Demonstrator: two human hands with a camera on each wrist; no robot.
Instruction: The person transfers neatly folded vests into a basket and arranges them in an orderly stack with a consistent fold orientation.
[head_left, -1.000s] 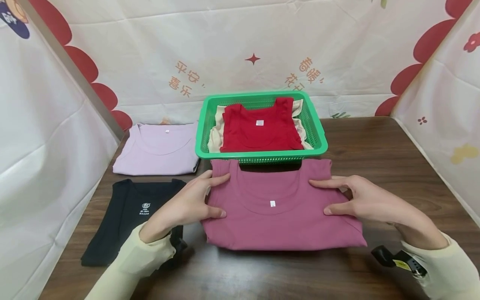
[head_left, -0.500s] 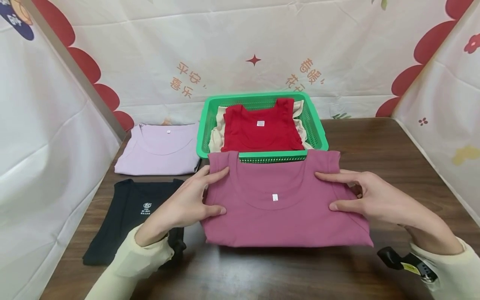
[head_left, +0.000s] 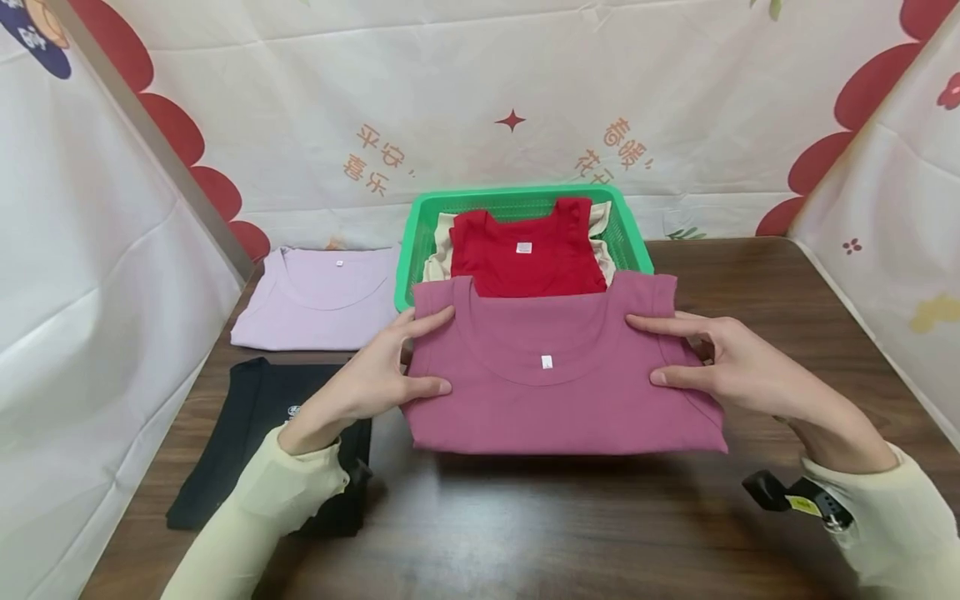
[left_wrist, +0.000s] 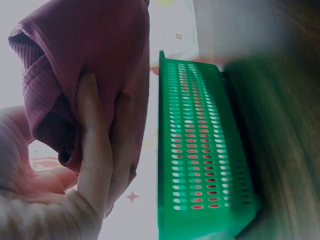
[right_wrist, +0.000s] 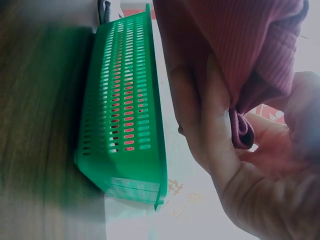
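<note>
**Both hands hold folded mauve shirt (head_left: 525,412) in the air, near side of green basket (head_left: 408,254)**

Nearest: pale sleeves, left (head_left: 243,517) and right (head_left: 892,517), both on the near side of the basket. Black strapped device (head_left: 806,497) at right cuff.

Left hand (head_left: 375,367): grip on the shirt's left side, thumb and index finger spread apart on the front face, other fingers behind the fabric per left wrist view. Right hand (head_left: 738,362): same grip on the right side, thumb and index apart on top, fingers underneath. Both grips have hold of the mauve shirt only.

Mauve shirt: folded, neckline toward the basket, small white tag at the neck. Lifted clear of the wood-grain surface (head_left: 517,533); wrist views put it above basket rim level. In head view its shoulders overlap the basket's near rim; contact with the rim, cannot tell.

Black shirt (head_left: 251,433): folded, flat, left and near of the basket, partly behind the left arm. Lilac shirt (head_left: 322,327): folded, just beside the basket's left side.

Inside basket: red shirt (head_left: 540,271) with white tag, on top of cream ruffled fabric (head_left: 438,265). Beyond basket: white printed backdrop (head_left: 450,75).
</note>
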